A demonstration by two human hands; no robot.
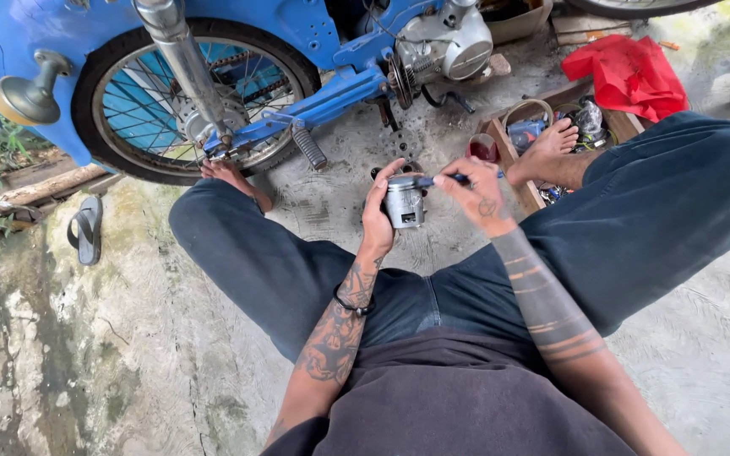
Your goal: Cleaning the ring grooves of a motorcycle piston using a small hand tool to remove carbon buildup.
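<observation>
L hand (376,221) has a closed grip round a small metal piston (405,204), fingers wrapped behind it, thumb side up, so the crown faces up and stays steady. R hand (481,192) pinches a thin blue-handled tool (443,180), tip laid across the piston's top edge; prob held flat like that to work along the rim, though the tip itself is too small to read. Piston sits in mid-air between the knees, above the concrete floor (128,338), not resting on anything.

Both forearms come in from the lower edge, wrists bent inward, elbows wide. Person sits low w/ legs spread, bare feet on the floor.

Beyond the hands: blue motorbike (314,42) w/ spoked rear wheel (181,100) toward the floor's far edge, engine (445,42) next to it. Wooden tray (524,150) of bits by the right foot, red cloth (631,74) behind. A sandal (88,230) lies at the left.
</observation>
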